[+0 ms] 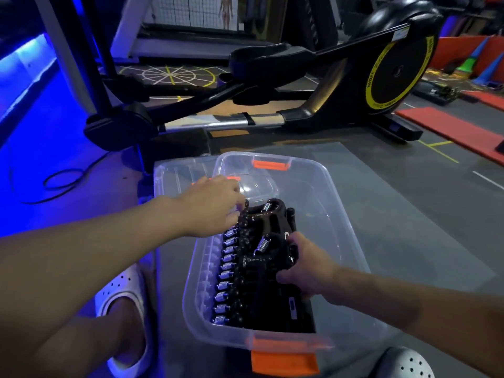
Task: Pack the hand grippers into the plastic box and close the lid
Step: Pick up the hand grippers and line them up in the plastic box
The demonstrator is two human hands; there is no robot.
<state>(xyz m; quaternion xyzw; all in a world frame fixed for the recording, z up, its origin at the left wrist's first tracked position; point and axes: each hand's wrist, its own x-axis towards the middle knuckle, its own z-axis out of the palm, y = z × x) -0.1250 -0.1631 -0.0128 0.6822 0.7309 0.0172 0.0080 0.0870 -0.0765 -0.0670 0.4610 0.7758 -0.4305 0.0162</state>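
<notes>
Both hands settled hand grippers into the clear box at lower centre of the frame.

The plastic box (343, 214) held a packed row of hand grippers (231, 271); its lid (174, 173) lay behind, still off. The right hand (302, 271) grasped the top gripper (270, 255); the left hand (215, 205) pinched another's end. Grippers riding high could likely block the lid.

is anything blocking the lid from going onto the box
Yes: both hands, left and right, are inside the box on the grippers. The lid lies behind it.
</notes>
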